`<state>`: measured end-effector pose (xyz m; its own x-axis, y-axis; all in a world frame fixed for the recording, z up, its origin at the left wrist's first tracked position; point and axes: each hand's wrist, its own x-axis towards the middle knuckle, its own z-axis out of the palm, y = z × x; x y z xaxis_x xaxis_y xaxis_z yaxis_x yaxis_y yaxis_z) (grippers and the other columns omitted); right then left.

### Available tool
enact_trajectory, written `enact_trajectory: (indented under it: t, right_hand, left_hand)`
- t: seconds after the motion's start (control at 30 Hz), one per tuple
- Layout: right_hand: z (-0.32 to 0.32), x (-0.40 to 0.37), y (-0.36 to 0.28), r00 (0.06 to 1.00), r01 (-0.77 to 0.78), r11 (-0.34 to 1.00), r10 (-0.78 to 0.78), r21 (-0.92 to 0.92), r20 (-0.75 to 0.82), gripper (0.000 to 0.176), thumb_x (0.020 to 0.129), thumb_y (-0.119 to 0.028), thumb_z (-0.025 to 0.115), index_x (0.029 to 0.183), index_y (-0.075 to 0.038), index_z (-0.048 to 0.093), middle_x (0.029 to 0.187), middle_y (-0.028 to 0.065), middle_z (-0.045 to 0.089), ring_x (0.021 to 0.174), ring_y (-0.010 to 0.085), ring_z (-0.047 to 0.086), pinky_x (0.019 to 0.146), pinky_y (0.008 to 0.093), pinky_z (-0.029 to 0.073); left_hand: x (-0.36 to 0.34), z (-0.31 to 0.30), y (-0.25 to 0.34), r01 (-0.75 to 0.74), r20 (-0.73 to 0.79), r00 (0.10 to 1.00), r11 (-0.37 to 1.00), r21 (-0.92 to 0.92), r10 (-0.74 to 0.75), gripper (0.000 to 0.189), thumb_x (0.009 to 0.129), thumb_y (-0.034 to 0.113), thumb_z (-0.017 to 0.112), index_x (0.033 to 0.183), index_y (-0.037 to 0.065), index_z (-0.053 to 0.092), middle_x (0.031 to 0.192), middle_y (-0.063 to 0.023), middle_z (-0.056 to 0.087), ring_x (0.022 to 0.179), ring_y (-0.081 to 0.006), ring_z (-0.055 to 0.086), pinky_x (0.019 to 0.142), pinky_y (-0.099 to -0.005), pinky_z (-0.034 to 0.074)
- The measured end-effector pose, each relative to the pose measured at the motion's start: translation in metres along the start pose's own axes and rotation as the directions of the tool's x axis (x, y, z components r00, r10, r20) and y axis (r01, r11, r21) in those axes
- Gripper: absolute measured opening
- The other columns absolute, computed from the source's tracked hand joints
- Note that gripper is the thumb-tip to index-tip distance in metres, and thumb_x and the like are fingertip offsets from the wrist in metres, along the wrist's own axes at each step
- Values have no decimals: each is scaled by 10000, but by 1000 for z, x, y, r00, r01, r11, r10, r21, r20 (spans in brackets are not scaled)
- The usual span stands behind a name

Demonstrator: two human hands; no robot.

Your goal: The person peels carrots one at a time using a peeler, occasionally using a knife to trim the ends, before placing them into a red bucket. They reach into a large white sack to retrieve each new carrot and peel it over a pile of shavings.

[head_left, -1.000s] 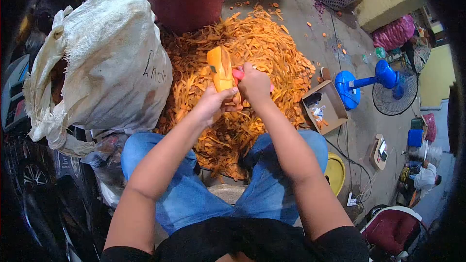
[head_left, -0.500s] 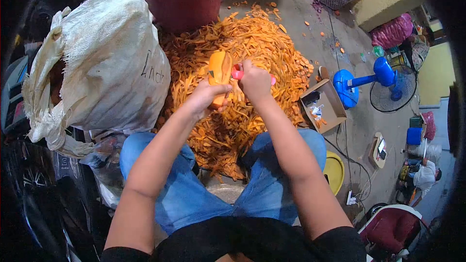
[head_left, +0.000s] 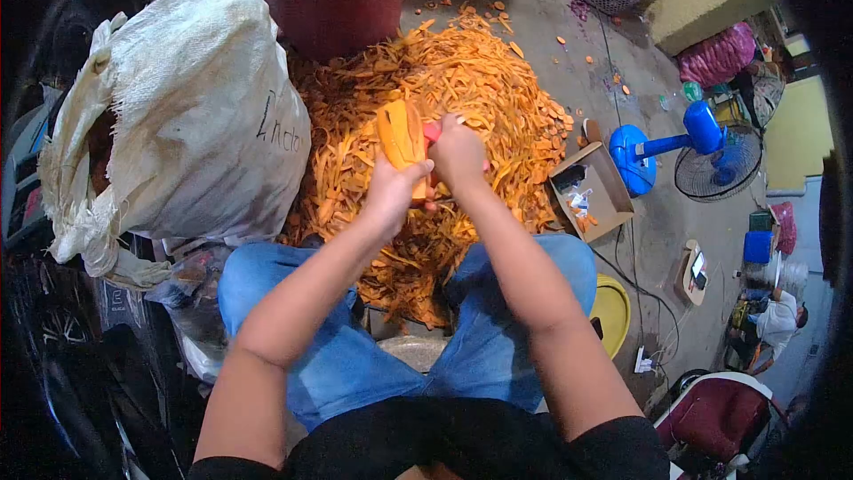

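Note:
A thick orange carrot (head_left: 402, 133), largely stripped of its skin, is gripped near its lower end by my left hand (head_left: 391, 191). My right hand (head_left: 460, 156) is closed around a pink-red peeler (head_left: 432, 131), whose head is at the carrot's right side. The blade is hidden by the carrot and fingers. Beneath both hands spreads a large heap of orange peelings (head_left: 506, 98), with cut end pieces among them along the right edge.
A white woven sack (head_left: 209, 107) stands at left, with a red tub (head_left: 329, 4) behind the heap. On the right are a cardboard box (head_left: 609, 187), a blue fan (head_left: 635, 160), a yellow lid (head_left: 615, 316) and cables. A person (head_left: 777, 320) is at far right.
The carrot has tilted slightly left at its top and sits a little lower. My right hand with the peeler has shifted slightly down along it.

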<state>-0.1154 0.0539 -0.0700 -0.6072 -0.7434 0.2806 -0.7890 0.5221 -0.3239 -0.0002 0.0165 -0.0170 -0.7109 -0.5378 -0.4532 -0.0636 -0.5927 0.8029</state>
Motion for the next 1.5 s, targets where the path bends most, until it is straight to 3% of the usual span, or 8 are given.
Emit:
enact_trajectory:
  t: [0.53,0.7,0.77,0.8,0.83,0.9,1.1,1.5]
  right_hand:
    - [-10,10,21,993,73,997,-74,14,97,157,712,-183,508,705,-30,470,531,156,529,505,297,544,470,381,432]
    - [48,13,73,810,-501,840,368,211,457,185,688,-174,502,799,-30,537,635,164,556,626,297,558,514,373,431]
    - [103,3,128,961,-240,811,276,533,11,223,684,-231,524,786,-37,562,709,177,566,679,307,555,552,379,430]
    - [8,14,58,760,-632,742,538,224,364,241,662,-251,546,789,-50,584,758,187,567,718,317,549,596,383,429]
    - [4,16,52,776,-586,801,513,121,366,257,666,-264,541,806,-53,585,754,192,564,718,328,544,617,383,425]
    - [-7,16,36,778,-493,866,394,87,489,243,687,-256,513,813,-61,583,742,191,562,723,321,543,613,368,426]
    - [-17,30,26,864,-426,803,225,417,450,186,701,-195,473,753,-43,566,700,176,556,696,319,534,612,386,409]
    - [-100,7,-15,926,-30,965,-71,261,371,183,731,-219,500,768,-41,512,658,168,534,632,333,517,554,386,401]
  left_hand:
    - [-18,-14,16,113,149,978,972,205,-145,311,708,37,532,952,38,338,719,-61,457,422,-131,467,345,-255,432]
    - [-43,-1,-6,77,179,966,872,483,-185,435,696,69,566,1053,20,323,818,-63,443,613,-119,489,385,-249,445]
    - [-51,4,-29,51,319,927,907,419,-199,491,678,70,573,1078,23,292,731,-90,491,434,-123,488,379,-247,413]
    - [-45,2,-23,20,349,917,895,447,-195,555,673,84,586,1126,30,268,731,-76,494,459,-115,494,398,-236,411]
    - [-30,-11,-29,-367,406,906,709,602,124,575,662,97,605,1137,38,285,764,-64,499,541,-113,506,452,-239,425]
    - [-13,-26,-7,38,306,930,883,468,-202,566,645,113,623,1121,42,326,831,-59,507,664,-117,514,545,-244,436]
    - [10,-36,33,-65,246,968,904,422,-45,522,634,109,632,1091,35,392,895,-52,520,762,-108,510,652,-234,422]
    - [8,-34,48,-104,155,987,907,408,43,424,653,220,657,989,39,473,764,-17,536,631,-82,499,555,-215,413]
